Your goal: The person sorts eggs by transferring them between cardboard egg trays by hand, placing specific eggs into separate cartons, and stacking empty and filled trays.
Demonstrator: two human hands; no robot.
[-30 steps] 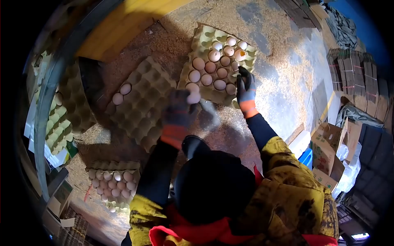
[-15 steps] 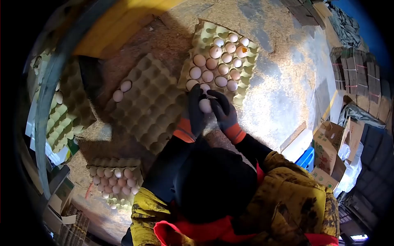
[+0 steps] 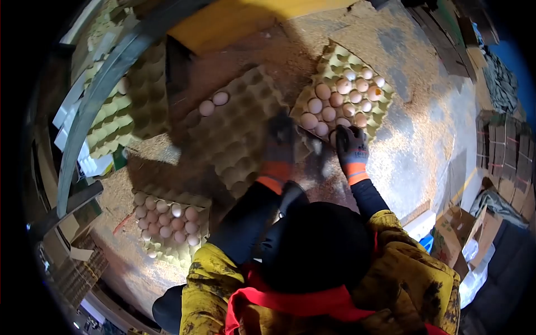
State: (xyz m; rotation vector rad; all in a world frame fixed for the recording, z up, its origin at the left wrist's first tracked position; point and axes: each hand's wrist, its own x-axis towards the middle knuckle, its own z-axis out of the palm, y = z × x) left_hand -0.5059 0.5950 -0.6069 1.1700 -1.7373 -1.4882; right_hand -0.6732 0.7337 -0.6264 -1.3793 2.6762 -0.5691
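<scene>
My right hand (image 3: 353, 148), in a grey and black work glove with an orange cuff, reaches to the near edge of the right egg tray (image 3: 385, 114). Its fingers are bent round an egg (image 3: 333, 138) that is partly covered by them. Several pale and pinkish eggs sit in this tray, and one egg (image 3: 375, 94) has an orange patch on top. My left hand (image 3: 280, 137), gloved alike, is smeared and in shadow over the right side of the middle tray (image 3: 229, 142); its fingers are unclear. Two eggs (image 3: 214, 104) lie at that tray's far left.
At the lower left stands a tray (image 3: 195, 204) filled with several eggs. More trays (image 3: 148, 95) are at the upper left, behind a curved grey bar (image 3: 92, 111). Cardboard boxes (image 3: 455, 229) and tied stacks of cardboard (image 3: 502, 145) stand at the right. Sawdust-like litter covers the floor.
My hands, close together round an egg before, are now apart. The left has drawn back from the right tray's edge; the right stays there. The whole view has shifted.
</scene>
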